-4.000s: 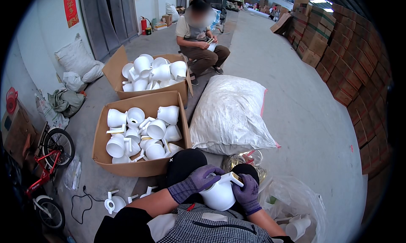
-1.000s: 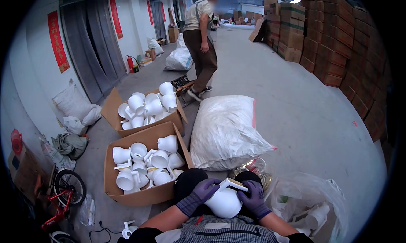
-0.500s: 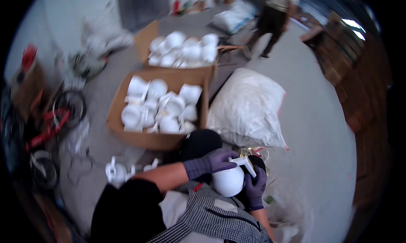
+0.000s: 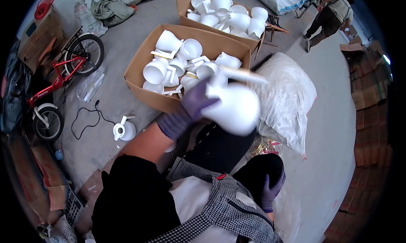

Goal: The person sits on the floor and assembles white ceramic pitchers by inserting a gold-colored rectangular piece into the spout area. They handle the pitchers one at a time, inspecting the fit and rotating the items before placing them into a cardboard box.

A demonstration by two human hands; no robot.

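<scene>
Your left hand (image 4: 192,105), in a purple glove, grips a white plastic jug (image 4: 234,105) that is blurred and held in the air just in front of the nearer cardboard box (image 4: 141,69) of white jugs, above your dark-trousered knees. Your right hand (image 4: 270,190), gloved too, holds nothing and rests flat on your right knee, well apart from the jug. Beside the box lies a bulging white sack (image 4: 287,95), a second box (image 4: 230,31) of jugs stands beyond it, and one loose jug (image 4: 123,131) sits on the concrete floor near a red bicycle (image 4: 55,88).
</scene>
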